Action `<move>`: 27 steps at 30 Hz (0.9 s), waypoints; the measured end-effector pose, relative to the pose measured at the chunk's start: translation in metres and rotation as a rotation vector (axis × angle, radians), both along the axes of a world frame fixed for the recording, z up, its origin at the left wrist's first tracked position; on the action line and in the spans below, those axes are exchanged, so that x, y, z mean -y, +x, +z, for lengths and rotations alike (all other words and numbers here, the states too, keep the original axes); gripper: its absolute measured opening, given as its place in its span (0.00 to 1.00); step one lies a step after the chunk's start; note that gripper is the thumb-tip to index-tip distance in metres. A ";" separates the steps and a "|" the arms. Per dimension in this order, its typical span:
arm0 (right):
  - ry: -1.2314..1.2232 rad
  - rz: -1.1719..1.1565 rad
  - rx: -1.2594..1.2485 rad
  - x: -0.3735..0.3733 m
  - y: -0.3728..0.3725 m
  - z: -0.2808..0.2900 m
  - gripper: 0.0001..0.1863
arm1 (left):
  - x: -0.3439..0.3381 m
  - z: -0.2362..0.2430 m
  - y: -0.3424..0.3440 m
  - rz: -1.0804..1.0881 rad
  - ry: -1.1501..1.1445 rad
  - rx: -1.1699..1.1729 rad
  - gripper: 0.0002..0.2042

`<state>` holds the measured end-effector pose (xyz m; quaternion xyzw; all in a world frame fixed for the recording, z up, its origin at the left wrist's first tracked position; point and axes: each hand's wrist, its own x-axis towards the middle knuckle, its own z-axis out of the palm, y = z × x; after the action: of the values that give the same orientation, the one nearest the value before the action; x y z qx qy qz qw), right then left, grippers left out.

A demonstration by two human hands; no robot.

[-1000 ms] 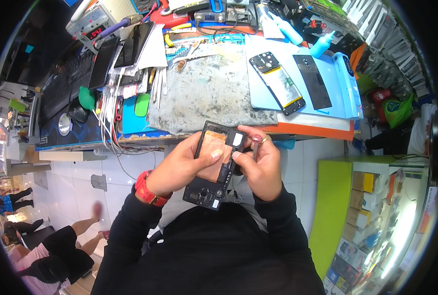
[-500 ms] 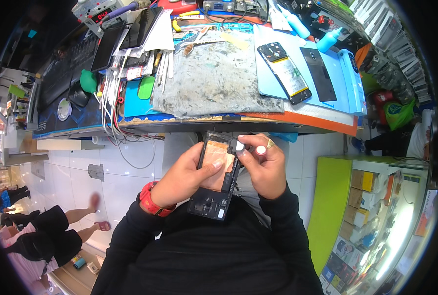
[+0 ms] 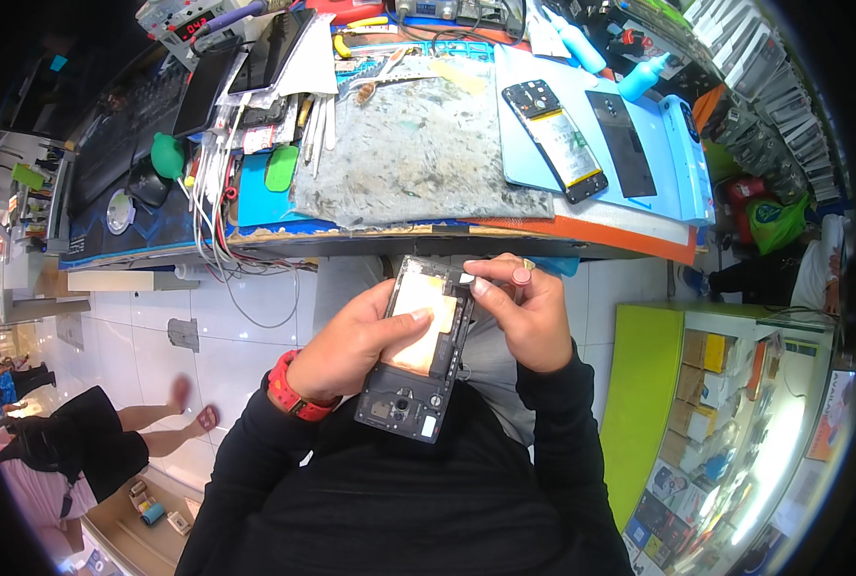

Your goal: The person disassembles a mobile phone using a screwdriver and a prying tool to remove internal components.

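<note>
Phone panel (image 3: 404,384), black and tilted, is held in the air above the lap, just in front of the near edge of the tabletop (image 3: 351,231). Left hand (image 3: 346,346): fingers grasp the panel along its left side, thumb laid across the shiny copper-coloured sheet (image 3: 413,341). Right hand (image 3: 530,322): thumb and index appear to pinch a small white tab (image 3: 465,279) at the panel's upper right. A tool with a round pinkish end (image 3: 521,276) also sits among the right fingers; its shaft is mostly hidden.

Risks, as judged:
1. Drop. Only the hands visibly support the panel; a slip of the left grip, or a sharp tug from the right, could send it onto the lap or the tiled floor (image 3: 255,312), away from the mat (image 3: 409,144).
2. Tab tears or folds. Likely cause: uneven pull, or adhesive, if present, holding at one corner.
3. Copper-coloured sheet creases or lifts. Cause: left thumb bearing down or sliding.
4. Tool falls or scratches the panel. Cause: the right fingers manage two items at once.

Whether the tab is attached or free: cannot tell.
</note>
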<state>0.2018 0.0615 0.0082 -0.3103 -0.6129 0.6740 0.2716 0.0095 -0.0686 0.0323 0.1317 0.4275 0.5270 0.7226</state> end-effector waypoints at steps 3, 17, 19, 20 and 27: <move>-0.008 -0.017 0.048 -0.003 0.000 0.003 0.10 | -0.002 0.000 -0.003 -0.017 -0.027 0.026 0.20; -0.236 0.040 0.084 -0.019 0.003 0.016 0.12 | -0.003 0.007 -0.002 -0.031 -0.025 0.106 0.21; -0.266 0.075 0.121 -0.025 0.005 0.017 0.12 | -0.004 0.008 0.000 -0.030 -0.024 0.109 0.21; -0.315 0.091 0.095 -0.028 0.004 0.016 0.12 | -0.004 0.008 0.000 -0.028 -0.024 0.111 0.20; -0.623 0.235 -0.017 -0.047 0.004 0.008 0.10 | -0.003 0.004 0.000 -0.065 -0.059 0.127 0.21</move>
<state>0.2061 0.1082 0.0165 -0.2998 -0.4066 0.8584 0.0890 0.0092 -0.0660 0.0365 0.0903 0.3916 0.4976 0.7686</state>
